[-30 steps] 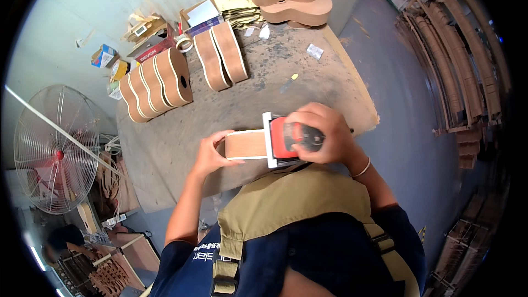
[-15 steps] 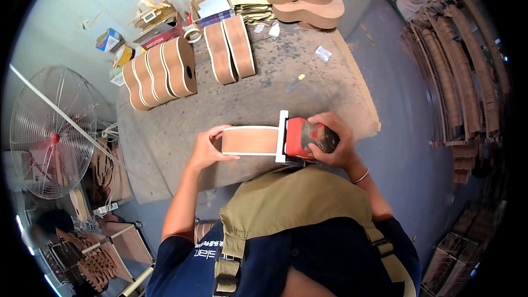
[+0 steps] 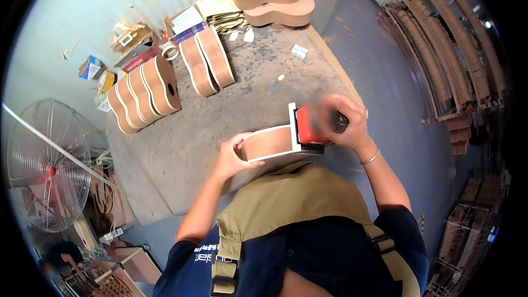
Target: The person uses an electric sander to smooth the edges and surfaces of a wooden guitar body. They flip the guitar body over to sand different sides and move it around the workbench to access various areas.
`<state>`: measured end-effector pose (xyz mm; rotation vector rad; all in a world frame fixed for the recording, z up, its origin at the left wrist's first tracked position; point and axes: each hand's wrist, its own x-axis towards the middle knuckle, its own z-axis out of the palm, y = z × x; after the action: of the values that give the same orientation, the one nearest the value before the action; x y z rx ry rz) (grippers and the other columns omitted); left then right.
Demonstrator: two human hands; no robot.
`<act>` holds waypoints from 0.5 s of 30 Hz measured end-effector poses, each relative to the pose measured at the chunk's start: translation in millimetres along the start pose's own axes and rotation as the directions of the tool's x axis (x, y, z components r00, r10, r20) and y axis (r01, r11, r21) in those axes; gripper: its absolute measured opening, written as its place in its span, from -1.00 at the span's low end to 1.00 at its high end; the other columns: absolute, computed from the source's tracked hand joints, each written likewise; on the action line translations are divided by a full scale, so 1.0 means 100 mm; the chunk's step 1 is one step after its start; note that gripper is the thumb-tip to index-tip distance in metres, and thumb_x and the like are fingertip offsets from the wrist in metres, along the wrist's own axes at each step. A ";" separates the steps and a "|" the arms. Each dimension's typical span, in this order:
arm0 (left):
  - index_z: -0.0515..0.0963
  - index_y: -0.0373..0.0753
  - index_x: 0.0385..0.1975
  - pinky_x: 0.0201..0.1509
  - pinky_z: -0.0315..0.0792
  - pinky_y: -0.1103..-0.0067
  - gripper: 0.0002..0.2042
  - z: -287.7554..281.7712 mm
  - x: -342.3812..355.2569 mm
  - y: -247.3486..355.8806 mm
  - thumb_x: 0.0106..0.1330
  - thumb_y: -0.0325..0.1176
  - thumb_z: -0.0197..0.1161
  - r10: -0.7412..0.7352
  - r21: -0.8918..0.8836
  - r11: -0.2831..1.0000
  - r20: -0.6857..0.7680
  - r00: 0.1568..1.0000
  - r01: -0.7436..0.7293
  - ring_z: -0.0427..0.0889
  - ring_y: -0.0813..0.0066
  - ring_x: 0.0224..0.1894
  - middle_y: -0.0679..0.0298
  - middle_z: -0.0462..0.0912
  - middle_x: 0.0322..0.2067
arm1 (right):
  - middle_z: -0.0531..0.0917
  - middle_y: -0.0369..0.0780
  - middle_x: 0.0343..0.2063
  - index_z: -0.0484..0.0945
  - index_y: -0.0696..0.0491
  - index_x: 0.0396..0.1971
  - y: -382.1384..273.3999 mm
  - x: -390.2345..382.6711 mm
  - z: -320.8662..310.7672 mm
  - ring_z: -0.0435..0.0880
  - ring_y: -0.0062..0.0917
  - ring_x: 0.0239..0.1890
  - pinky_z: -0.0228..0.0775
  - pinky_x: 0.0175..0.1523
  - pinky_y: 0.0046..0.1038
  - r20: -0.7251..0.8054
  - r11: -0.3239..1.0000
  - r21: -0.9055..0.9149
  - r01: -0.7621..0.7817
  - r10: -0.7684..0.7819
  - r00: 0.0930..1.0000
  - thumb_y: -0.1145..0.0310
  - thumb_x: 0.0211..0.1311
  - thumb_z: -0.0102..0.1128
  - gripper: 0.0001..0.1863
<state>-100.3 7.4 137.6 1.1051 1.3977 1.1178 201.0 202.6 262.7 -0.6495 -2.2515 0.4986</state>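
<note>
In front of my apron a small wooden guitar body [image 3: 270,144] stands on edge, its brown side facing up between pale bindings. My left hand [image 3: 232,158] is closed around its left end, thumb on the near edge and fingers on the far one. My right hand [image 3: 353,124] grips a red and black power sander [image 3: 309,125], slightly smeared by motion. The sander's white flat pad [image 3: 293,129] stands upright against the body's right end. Whether pad and wood touch all along is hidden.
On the worktable [image 3: 220,118] stand a row of small guitar bodies [image 3: 144,94] and a pair [image 3: 207,61]. Larger bodies [image 3: 269,0] lie stacked behind, beside yellow sandpaper sheets [image 3: 223,11]. A yellow-handled blade [image 3: 278,81] lies mid-table. A caged fan [image 3: 49,170] stands left; wood racks [image 3: 440,49] right.
The view has turned, so the table things appear shifted left. The guitar body and sander now sit further right and slightly tilted, right end higher. Both hands keep their hold.
</note>
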 end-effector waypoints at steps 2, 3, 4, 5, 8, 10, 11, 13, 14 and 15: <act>0.66 -0.30 0.25 0.38 0.57 0.43 -0.22 0.19 0.11 0.10 -0.08 -0.38 0.82 0.082 0.167 0.983 -0.019 0.996 -0.078 0.75 0.45 0.19 0.16 0.80 0.13 | 0.75 -0.24 -0.07 0.75 -0.10 0.08 -0.04 0.07 -0.05 0.81 -0.28 -0.14 0.70 -0.08 -0.29 0.067 0.999 -0.003 0.032 -0.031 0.997 0.26 -0.02 0.61 -0.45; 0.68 -0.29 0.23 0.34 0.59 0.45 -0.24 0.32 0.17 0.19 -0.09 -0.34 0.83 0.127 0.253 0.960 -0.028 0.992 -0.116 0.77 0.45 0.16 0.14 0.82 0.09 | 0.75 -0.24 -0.08 0.76 -0.11 0.07 -0.13 0.15 -0.08 0.80 -0.30 -0.16 0.69 -0.10 -0.30 0.099 0.999 0.000 0.051 -0.050 0.994 0.23 0.00 0.62 -0.46; 0.71 -0.24 0.14 0.19 0.67 0.34 -0.28 0.46 0.23 0.22 -0.11 -0.18 0.79 0.240 0.354 0.913 -0.063 0.969 -0.203 0.86 0.19 0.01 0.11 0.85 -0.01 | 0.75 -0.24 -0.08 0.76 -0.11 0.05 -0.30 0.28 -0.09 0.80 -0.29 -0.15 0.67 -0.11 -0.31 0.167 0.992 -0.053 0.118 -0.108 0.980 0.21 -0.02 0.63 -0.46; 0.71 -0.24 0.12 0.16 0.67 0.31 -0.30 0.59 0.30 0.28 -0.11 -0.18 0.79 0.198 0.362 0.918 -0.059 0.978 -0.164 0.86 0.14 0.00 0.09 0.85 -0.03 | 0.75 -0.23 -0.08 0.76 -0.12 0.04 -0.47 0.41 -0.08 0.79 -0.29 -0.15 0.64 -0.13 -0.32 0.230 0.978 -0.105 0.180 -0.152 0.961 0.19 -0.04 0.65 -0.46; 0.71 -0.24 0.03 0.08 0.67 0.22 -0.39 0.79 0.41 0.37 -0.08 -0.21 0.75 0.124 0.396 0.913 -0.042 0.991 -0.098 0.84 -0.03 -0.06 0.00 0.82 -0.13 | 0.73 -0.24 -0.08 0.77 -0.15 0.02 -0.60 0.50 0.06 0.77 -0.30 -0.17 0.57 -0.21 -0.33 0.334 0.957 -0.114 0.268 -0.217 0.917 0.12 -0.05 0.65 -0.46; 0.72 -0.23 0.06 0.10 0.68 0.25 -0.38 0.67 0.40 0.32 -0.09 -0.25 0.74 0.166 0.393 0.908 -0.017 0.986 -0.146 0.85 0.00 -0.04 0.01 0.83 -0.11 | 0.73 -0.24 -0.10 0.77 -0.16 0.01 -0.58 0.51 0.03 0.77 -0.31 -0.16 0.59 -0.19 -0.33 0.329 0.974 -0.040 0.221 -0.196 0.924 0.17 -0.03 0.62 -0.50; 0.72 -0.23 0.07 0.11 0.68 0.27 -0.38 0.59 0.37 0.32 -0.09 -0.26 0.74 0.183 0.390 0.906 -0.011 0.983 -0.164 0.85 0.02 -0.03 0.01 0.84 -0.10 | 0.73 -0.25 -0.13 0.77 -0.14 0.00 -0.53 0.48 -0.02 0.77 -0.32 -0.16 0.60 -0.17 -0.33 0.293 0.985 -0.041 0.169 -0.150 0.944 0.22 -0.04 0.61 -0.51; 0.71 -0.27 0.15 0.21 0.67 0.36 -0.30 0.40 0.25 0.27 -0.10 -0.28 0.79 0.199 0.342 0.923 -0.036 0.979 -0.175 0.85 0.24 0.03 0.09 0.85 -0.02 | 0.74 -0.26 -0.19 0.76 -0.10 -0.01 -0.38 0.37 -0.12 0.77 -0.32 -0.17 0.63 -0.13 -0.33 0.218 0.997 -0.029 0.072 -0.064 0.974 0.31 -0.05 0.59 -0.51; 0.70 -0.30 0.17 0.25 0.65 0.38 -0.27 0.29 0.20 0.21 -0.11 -0.30 0.81 0.165 0.295 0.944 -0.040 0.986 -0.146 0.84 0.33 0.06 0.12 0.85 0.00 | 0.75 -0.30 -0.30 0.75 -0.03 -0.05 -0.24 0.29 -0.12 0.77 -0.32 -0.17 0.65 -0.09 -0.32 0.171 0.998 0.063 0.020 -0.031 0.985 0.41 -0.11 0.57 -0.52; 0.68 -0.33 0.19 0.28 0.63 0.40 -0.24 0.20 0.17 0.13 -0.12 -0.32 0.83 0.132 0.247 0.962 -0.051 0.990 -0.116 0.82 0.41 0.08 0.15 0.85 0.02 | 0.75 -0.30 -0.32 0.75 -0.02 -0.07 -0.21 0.27 -0.12 0.77 -0.33 -0.17 0.65 -0.09 -0.32 0.173 0.998 0.059 -0.010 0.000 0.985 0.43 -0.12 0.57 -0.53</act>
<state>-81.0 28.3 146.4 1.3565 1.5673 1.1006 187.1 203.3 295.9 -0.6013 -2.3873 0.6447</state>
